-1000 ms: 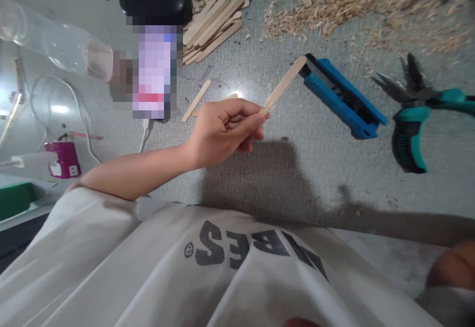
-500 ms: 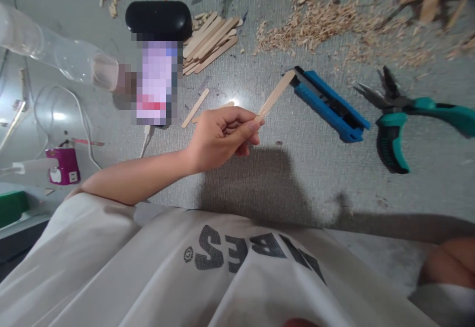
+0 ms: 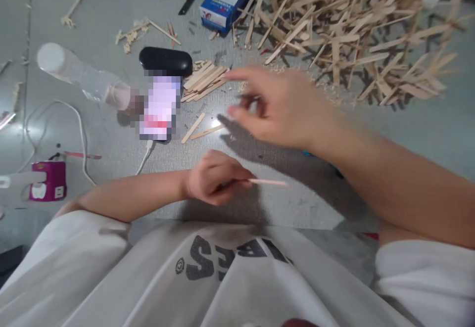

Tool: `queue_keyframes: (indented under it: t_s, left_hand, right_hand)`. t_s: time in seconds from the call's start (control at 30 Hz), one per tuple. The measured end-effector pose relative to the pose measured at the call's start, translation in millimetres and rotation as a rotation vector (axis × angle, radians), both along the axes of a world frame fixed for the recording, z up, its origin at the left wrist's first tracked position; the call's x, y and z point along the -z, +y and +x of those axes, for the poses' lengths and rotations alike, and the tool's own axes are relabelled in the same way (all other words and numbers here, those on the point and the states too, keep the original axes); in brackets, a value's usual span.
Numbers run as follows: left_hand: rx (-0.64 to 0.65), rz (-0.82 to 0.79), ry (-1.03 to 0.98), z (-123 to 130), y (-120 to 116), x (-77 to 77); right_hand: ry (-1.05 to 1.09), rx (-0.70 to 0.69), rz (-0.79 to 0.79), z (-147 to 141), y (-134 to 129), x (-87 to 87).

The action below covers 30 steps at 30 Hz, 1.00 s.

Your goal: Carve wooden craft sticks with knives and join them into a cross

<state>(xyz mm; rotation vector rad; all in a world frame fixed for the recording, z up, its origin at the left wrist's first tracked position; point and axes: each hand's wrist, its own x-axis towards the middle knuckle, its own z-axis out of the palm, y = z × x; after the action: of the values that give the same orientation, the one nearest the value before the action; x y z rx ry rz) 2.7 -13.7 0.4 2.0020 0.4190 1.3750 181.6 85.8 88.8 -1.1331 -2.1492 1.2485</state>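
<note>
Wooden stick (image 3: 269,182): over the near part of the desk (image 3: 111,141), just in front of the shirt (image 3: 159,248), one end in the left hand (image 3: 211,181), free end pointing right. Doing this well, left to right: left grip should be firm but light, since a stick this thin would probably snap if bent; right hand (image 3: 278,107) best works from above, lightly, so the loose sticks (image 3: 193,128) and stick pile (image 3: 204,82) don't scatter.

Left fingers (image 3: 232,172): narrow, pinching the stick's end; exact contact hidden by the curl of the hand. Right fingers (image 3: 248,73): index stretched out, thumb well apart, clear gap between, nothing seen held; rest curled and blurred. Index tip overlaps the stick pile's right edge in view; can't tell if touching, hand seems raised. Wood-strip heap (image 3: 336,40) lies beyond, to the right.
</note>
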Motion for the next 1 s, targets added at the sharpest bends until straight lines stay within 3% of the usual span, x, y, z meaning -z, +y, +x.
queue_keyframes:
  t_s: [0.13,0.27,0.6,1.0]
  left_hand:
    - [0.064,0.149,-0.002,2,2,2.1]
    - [0.046,0.098,0.008,3,3,1.9]
    - [0.034,0.012,0.039,2,4,7.7]
    - [0.03,-0.03,-0.003,1,7,0.8]
  right_hand:
    - [-0.501,-0.321,0.299,-65,24,3.3]
    - [-0.584,-0.415,0.383,-104,42,14.6]
    - [-0.487,-0.489,0.321,-96,54,24.9]
    - [-0.405,-0.524,0.299,-100,56,22.5]
